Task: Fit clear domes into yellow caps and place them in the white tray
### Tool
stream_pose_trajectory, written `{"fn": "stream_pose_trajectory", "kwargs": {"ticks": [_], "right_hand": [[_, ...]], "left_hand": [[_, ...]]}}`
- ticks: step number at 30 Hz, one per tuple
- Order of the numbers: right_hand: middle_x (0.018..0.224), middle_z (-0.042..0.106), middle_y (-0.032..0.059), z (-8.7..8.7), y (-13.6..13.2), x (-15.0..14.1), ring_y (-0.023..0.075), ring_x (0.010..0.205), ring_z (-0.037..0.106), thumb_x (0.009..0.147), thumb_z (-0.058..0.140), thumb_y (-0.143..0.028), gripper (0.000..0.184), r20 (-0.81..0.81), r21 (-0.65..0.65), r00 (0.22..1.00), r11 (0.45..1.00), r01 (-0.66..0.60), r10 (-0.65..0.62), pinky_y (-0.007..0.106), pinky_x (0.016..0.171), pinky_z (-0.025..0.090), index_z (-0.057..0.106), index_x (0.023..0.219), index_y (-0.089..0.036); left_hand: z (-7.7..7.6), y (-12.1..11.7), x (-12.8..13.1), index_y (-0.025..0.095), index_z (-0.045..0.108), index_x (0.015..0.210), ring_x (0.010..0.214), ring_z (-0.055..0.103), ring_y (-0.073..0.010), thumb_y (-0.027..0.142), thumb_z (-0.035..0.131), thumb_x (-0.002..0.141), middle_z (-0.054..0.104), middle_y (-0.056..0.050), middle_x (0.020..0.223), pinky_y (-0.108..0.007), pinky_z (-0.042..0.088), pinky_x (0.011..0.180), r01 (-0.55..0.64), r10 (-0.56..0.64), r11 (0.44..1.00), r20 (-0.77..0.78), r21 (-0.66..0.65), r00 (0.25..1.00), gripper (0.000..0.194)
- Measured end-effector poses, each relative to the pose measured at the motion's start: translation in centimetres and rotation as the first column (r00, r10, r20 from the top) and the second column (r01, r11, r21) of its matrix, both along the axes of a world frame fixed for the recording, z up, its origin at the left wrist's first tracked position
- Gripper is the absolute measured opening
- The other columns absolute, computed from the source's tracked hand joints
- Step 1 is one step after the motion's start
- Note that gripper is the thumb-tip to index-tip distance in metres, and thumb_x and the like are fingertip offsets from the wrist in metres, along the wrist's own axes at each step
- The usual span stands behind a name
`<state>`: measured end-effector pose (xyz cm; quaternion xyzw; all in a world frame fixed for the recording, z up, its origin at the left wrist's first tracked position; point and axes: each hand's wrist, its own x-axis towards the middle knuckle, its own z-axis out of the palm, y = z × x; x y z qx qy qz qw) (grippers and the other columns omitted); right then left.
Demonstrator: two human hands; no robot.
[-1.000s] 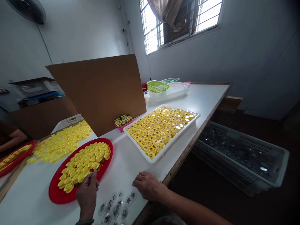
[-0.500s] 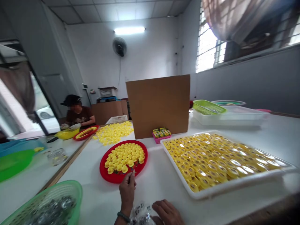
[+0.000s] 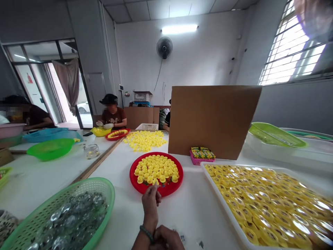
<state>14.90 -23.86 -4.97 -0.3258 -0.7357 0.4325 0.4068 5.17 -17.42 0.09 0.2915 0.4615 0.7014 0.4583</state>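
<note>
Head view. Left hand (image 3: 151, 208), bead bracelet on the wrist: raised at the lower edge of the red plate (image 3: 137, 184), fingertips (image 3: 155, 187) pinched closed. A yellow cap (image 3: 155, 182) sits just at the fingertips; whether they grip anything, I cannot tell. Right hand (image 3: 166, 240): bottom edge, partly cut off, fingers curled; grip cannot be told.

Yellow caps (image 3: 156, 170): in rows on the plate, at center.

White table (image 3: 197, 215): bears the following. White tray (image 3: 223, 205), lower right, packed with more caps (image 3: 267, 208). Green basket (image 3: 104, 184), lower left, holding clear discs (image 3: 73, 218). Cardboard sheet (image 3: 214, 121), upright behind the plate. Pink box (image 3: 201, 156) of small packets, at its foot. Loose cap heap (image 3: 144, 140), beyond the plate.

Upper left: co-worker (image 3: 113, 116) in gloves, beside a yellow bowl (image 3: 100, 132). Green bowl (image 3: 50, 149) and glass jar (image 3: 91, 151), left table.
</note>
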Motion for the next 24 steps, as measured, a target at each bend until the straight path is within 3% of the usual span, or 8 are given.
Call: {"fn": "stream_pose_trajectory", "kwargs": {"ticks": [5,9,17,24], "right_hand": [[0.074,0.058,0.0016,0.8,-1.1,0.4,0.0146,0.065,0.055,0.072,0.055,-0.019,0.004,-0.018,0.195,0.999,0.98,0.038,-0.036,0.023,0.057,0.045,0.055,0.075,-0.021],[0.075,0.057,0.0028,0.6,-1.5,1.0,0.0157,0.066,0.056,0.079,0.048,-0.02,0.006,0.061,0.337,0.992,0.938,0.083,-0.11,0.025,0.06,0.045,0.054,0.081,-0.022],[0.078,0.06,0.0038,1.3,-2.4,1.5,0.0184,0.071,0.056,0.076,0.045,-0.011,0.018,0.229,0.571,0.946,0.819,0.061,-0.23,0.028,0.061,0.045,0.049,0.09,-0.022],[0.068,0.057,0.0011,0.5,-2.4,1.0,0.0176,0.062,0.053,0.059,0.045,-0.007,0.028,0.194,0.714,0.882,0.678,0.174,-0.43,0.027,0.056,0.043,0.043,0.082,-0.022]], "left_hand": [[0.5,-0.1,0.5,0.013,0.062,0.077,0.045,0.04,-0.0103,0.049,0.068,0.068,0.05,0.001,0.053,-0.019,0.024,0.042,0.112,-0.104,0.993,0.189,-0.03,0.976,0.038],[0.5,-0.5,0.8,0.012,0.062,0.079,0.046,0.041,-0.0089,0.048,0.07,0.066,0.052,0.001,0.055,-0.018,0.024,0.041,0.236,-0.225,0.972,0.269,-0.011,0.937,0.039],[0.1,-0.8,1.4,0.009,0.064,0.079,0.045,0.041,-0.0077,0.05,0.07,0.066,0.051,0.0,0.058,-0.017,0.024,0.039,0.342,-0.329,0.94,0.239,-0.014,0.914,0.044],[-0.2,-0.7,2.1,0.011,0.062,0.069,0.045,0.041,-0.0091,0.053,0.068,0.068,0.05,0.0,0.055,-0.017,0.026,0.039,0.278,-0.277,0.96,0.028,-0.023,0.96,0.042]]}}
